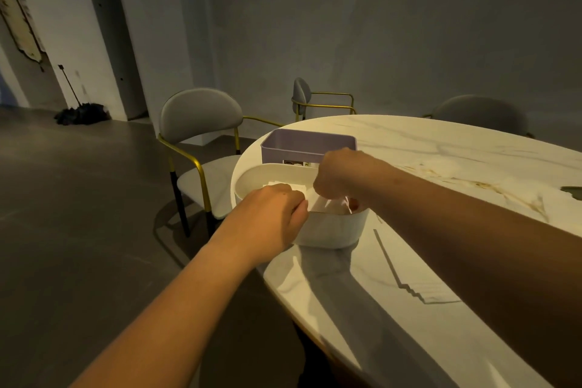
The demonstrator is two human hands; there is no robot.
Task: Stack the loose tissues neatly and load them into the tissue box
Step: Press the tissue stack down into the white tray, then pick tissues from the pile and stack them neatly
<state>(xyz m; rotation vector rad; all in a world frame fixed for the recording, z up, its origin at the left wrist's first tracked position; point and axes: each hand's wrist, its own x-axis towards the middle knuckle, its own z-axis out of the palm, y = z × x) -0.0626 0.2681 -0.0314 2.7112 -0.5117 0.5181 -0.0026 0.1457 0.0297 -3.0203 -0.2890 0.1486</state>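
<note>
We count one left hand (271, 214), one right hand (340, 176), one white tissue box (330, 230), one purple bin (299, 149), three chairs (200, 116) (300, 94) (478, 113), one table (441, 142), one umbrella (82, 115); tissues (327, 205) can't be counted.

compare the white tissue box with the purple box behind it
The white tissue box is cream-white, the purple box lavender. The white tissue box stands nearer, at the table edge; the purple box sits right behind it. The white tissue box holds tissues, gripped by left hand and right hand; the purple box shows only bare wall. Both are open-topped with rounded corners.
</note>
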